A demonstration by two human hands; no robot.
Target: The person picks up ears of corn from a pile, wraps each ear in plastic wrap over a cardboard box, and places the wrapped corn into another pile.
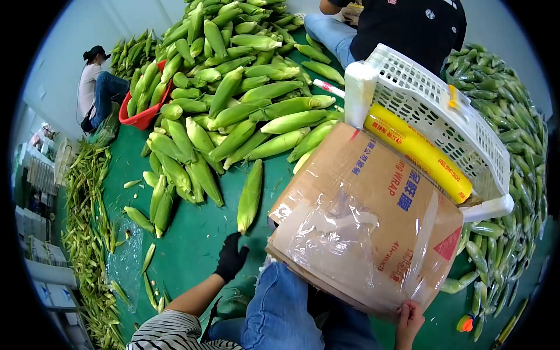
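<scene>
My left hand (232,256), in a black glove, reaches forward with thumb and fingers apart. Its fingertips are at the near end of a husked green corn ear (249,198) lying on the green floor; whether they touch it I cannot tell. My bare right hand (410,318) has its fingers curled at the near right edge of a cardboard box (356,221) over my lap. Clear plastic film covers part of the box top. Along the box's far side lies a yellow roll of wrap (417,153), between white roll ends, before a white perforated basket (437,111).
A large corn pile (233,105) spreads ahead, with a red basket of corn (143,108) at its left. Wrapped corn (507,134) is heaped at right. Stripped husks (87,233) line the left. One person (408,29) sits ahead, another (99,87) at far left.
</scene>
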